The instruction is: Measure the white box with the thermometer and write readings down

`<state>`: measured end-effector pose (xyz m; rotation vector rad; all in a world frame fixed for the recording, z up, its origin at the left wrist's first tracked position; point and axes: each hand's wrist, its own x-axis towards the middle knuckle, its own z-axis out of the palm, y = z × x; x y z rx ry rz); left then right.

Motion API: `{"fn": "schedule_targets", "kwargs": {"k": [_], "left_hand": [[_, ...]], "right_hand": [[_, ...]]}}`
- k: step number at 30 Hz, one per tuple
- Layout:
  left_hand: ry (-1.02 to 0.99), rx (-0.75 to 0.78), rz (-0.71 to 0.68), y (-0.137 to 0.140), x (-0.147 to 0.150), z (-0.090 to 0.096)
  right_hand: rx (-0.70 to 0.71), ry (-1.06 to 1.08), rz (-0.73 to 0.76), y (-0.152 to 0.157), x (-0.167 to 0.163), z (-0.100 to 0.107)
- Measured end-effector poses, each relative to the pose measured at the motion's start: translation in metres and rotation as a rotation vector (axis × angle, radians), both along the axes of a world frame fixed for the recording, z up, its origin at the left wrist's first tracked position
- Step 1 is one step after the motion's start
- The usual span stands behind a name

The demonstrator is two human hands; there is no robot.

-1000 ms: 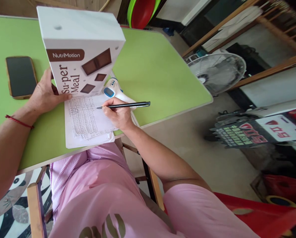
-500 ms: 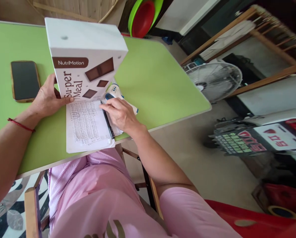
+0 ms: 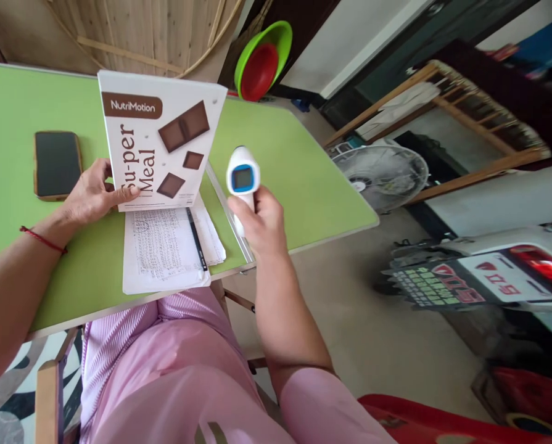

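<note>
From here I see the left hand [image 3: 88, 192] gripping a box [image 3: 161, 142], contents hidden; the right hand [image 3: 265, 223] holds a thermometer gun [image 3: 243, 177], pointing away lengthwise.

Head view, indoor, moderately bright; light soft and diffuse, its source outside the frame. Flat green tabletop with pale edging [image 3: 303, 179]: evenly lit, faint soft shadow beside the black-screened phone in a brown case [image 3: 57, 164]. White cardboard box with brown printing [image 3: 174, 95]: large lettering crisp, small print unreadable. White paper sheet covered in handwriting [image 3: 160, 253]: well lit, script too fine to read. Round fan with a wire cage [image 3: 387, 176]: hazy. Red glossy tail lamp [image 3: 541, 265]: bright glare patch. Upper right — deep shade, detail soft. Outer margins — wide-angle stretching, verticals leaning, lower right corner dark and smeared.
</note>
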<state>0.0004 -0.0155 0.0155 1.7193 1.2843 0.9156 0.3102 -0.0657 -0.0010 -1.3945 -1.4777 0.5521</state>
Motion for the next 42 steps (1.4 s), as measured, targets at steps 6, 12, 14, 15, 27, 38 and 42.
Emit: {"fn": "schedule_targets", "kwargs": {"k": [6, 12, 14, 15, 27, 38, 42], "left_hand": [[-0.006, -0.076, -0.011, 0.002, 0.000, 0.003], [-0.020, -0.054, -0.013, 0.000, 0.000, 0.002], [-0.025, -0.046, -0.029, -0.001, 0.000, 0.003], [-0.030, -0.046, -0.032, -0.001, 0.000, 0.004], [0.050, -0.048, -0.037, -0.004, -0.001, 0.008], [0.048, -0.015, -0.060, -0.001, -0.003, 0.004], [0.024, -0.011, -0.066, -0.001, -0.002, 0.005]], "right_hand": [[-0.256, 0.583, 0.481, -0.056, -0.072, 0.001], [-0.274, 0.748, 0.342, -0.049, -0.114, -0.019], [-0.275, 0.762, 0.328, -0.047, -0.116, -0.022], [-0.272, 0.766, 0.323, -0.046, -0.116, -0.022], [-0.278, 0.726, 0.304, -0.046, -0.115, -0.023], [-0.313, 0.750, 0.285, -0.044, -0.115, -0.018], [-0.317, 0.719, 0.296, -0.046, -0.115, -0.014]]}}
